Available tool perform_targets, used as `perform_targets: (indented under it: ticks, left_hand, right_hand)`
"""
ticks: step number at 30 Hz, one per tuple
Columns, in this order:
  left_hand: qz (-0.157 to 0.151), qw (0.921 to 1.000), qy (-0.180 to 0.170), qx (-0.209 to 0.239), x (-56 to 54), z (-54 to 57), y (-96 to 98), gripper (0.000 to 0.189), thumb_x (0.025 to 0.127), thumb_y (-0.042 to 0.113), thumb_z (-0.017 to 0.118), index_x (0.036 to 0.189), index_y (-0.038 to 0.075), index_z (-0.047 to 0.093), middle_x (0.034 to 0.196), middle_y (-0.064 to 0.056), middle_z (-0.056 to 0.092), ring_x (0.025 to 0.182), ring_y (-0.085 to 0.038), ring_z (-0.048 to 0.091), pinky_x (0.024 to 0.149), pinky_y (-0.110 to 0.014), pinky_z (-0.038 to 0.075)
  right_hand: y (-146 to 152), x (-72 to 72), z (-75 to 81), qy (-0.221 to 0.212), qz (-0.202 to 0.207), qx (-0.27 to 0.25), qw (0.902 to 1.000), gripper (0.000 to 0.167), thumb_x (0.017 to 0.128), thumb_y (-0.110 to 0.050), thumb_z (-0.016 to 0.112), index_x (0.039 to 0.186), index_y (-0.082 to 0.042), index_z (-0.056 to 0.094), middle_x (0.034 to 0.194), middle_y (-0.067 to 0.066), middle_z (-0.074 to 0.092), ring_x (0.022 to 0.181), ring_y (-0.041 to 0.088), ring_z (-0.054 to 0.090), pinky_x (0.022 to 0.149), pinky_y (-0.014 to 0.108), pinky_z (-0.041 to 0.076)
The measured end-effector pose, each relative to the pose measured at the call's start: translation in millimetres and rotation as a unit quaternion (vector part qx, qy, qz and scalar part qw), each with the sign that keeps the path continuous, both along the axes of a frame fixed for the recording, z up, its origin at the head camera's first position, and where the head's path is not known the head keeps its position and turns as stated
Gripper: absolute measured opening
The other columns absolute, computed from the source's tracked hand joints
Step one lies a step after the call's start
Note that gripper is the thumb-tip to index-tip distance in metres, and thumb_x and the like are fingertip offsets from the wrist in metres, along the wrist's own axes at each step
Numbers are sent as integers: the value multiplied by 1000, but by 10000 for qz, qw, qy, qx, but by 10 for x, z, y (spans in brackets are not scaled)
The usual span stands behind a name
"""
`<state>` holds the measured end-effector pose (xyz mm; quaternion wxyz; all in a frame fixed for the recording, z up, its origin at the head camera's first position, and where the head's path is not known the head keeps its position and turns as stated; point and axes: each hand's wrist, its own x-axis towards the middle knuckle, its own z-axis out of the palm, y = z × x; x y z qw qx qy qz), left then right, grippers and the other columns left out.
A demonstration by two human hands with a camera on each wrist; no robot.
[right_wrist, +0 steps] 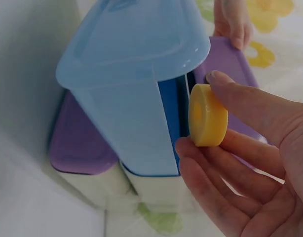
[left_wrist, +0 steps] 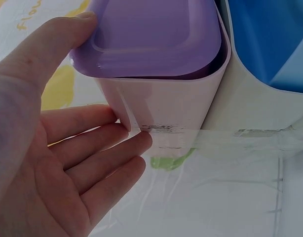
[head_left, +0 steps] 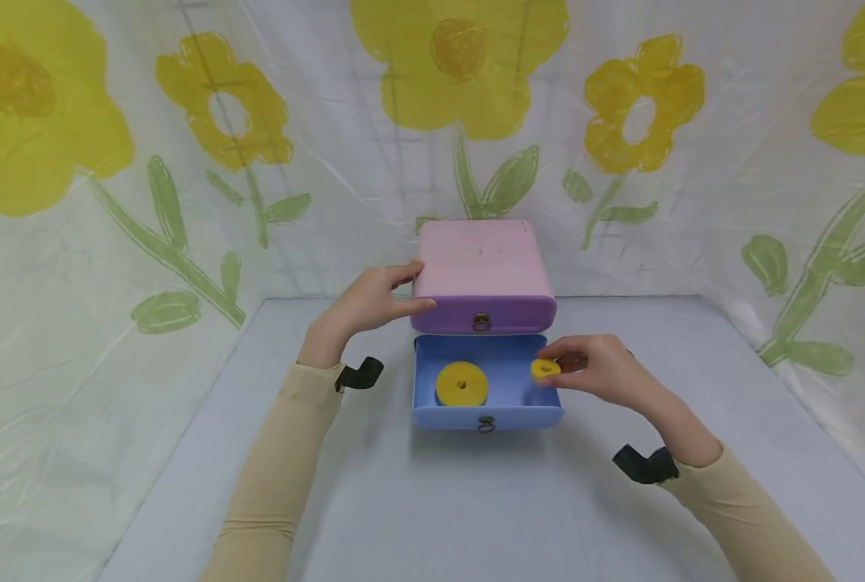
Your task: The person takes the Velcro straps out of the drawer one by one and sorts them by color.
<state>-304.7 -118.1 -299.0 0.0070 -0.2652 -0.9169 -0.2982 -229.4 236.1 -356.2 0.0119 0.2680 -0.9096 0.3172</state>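
A stacked drawer unit has a pink top tier point(head_left: 483, 259) with a purple front point(head_left: 482, 314). Below it, a blue drawer point(head_left: 487, 416) is pulled out. My left hand point(head_left: 374, 303) rests at the top tier's left side. In the left wrist view its straight fingers touch the pink side wall point(left_wrist: 161, 108), the thumb lying at the purple front's edge. Between thumb and fingertips, my right hand point(head_left: 600, 369) pinches a small yellow ring point(right_wrist: 208, 116), held over the blue drawer's right side. A larger yellow disc point(head_left: 462, 383) with a centre hole lies in the drawer's left part.
Another purple drawer front point(right_wrist: 82, 138) shows under the blue drawer in the right wrist view. The unit stands on a pale table point(head_left: 432, 501), close to a sheet point(head_left: 331, 162) painted with yellow flowers. Small metal ring pulls point(head_left: 486, 424) hang on the drawer fronts.
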Motion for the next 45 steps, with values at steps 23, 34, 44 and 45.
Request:
perform_targets:
  ticks: [23,34,44,45]
  left_hand:
    - [36,10000,14,71,-13,-9,-1,83,81,54,68,147,14,37,146,-3,44,133,-19,45,109,-38,38]
    - [67,10000,8,63,3,-12,0,83,81,55,68,147,15,38,147,-2,43,133,-20,45,109,-37,39]
    - [55,10000,30,65,-9,-24,-7,84,80,58,66,147,15,38,148,-2,42,132,-19,45,109,-37,39]
    - [46,10000,42,63,-9,-25,-7,84,80,58,66,147,15,38,148,-2,42,132,-19,45,109,-37,39]
  right_hand:
    - [373,-5,-131,-143,-833,-289,9960,44,76,-40,78,109,-12,69,101,2,71,85,13,69,72,16,55]
    - [541,-33,-258,-339,-1096,-419,9925,43,78,-39,77,111,-13,69,101,4,71,86,14,68,72,17,54]
    - [676,-94,-434,-432,-1509,-189,9874,48,79,-43,75,114,-12,67,104,6,71,92,20,68,72,20,54]
    - [688,-101,-455,-419,-1537,-151,9871,48,79,-43,75,114,-12,67,104,7,71,92,21,68,73,22,55]
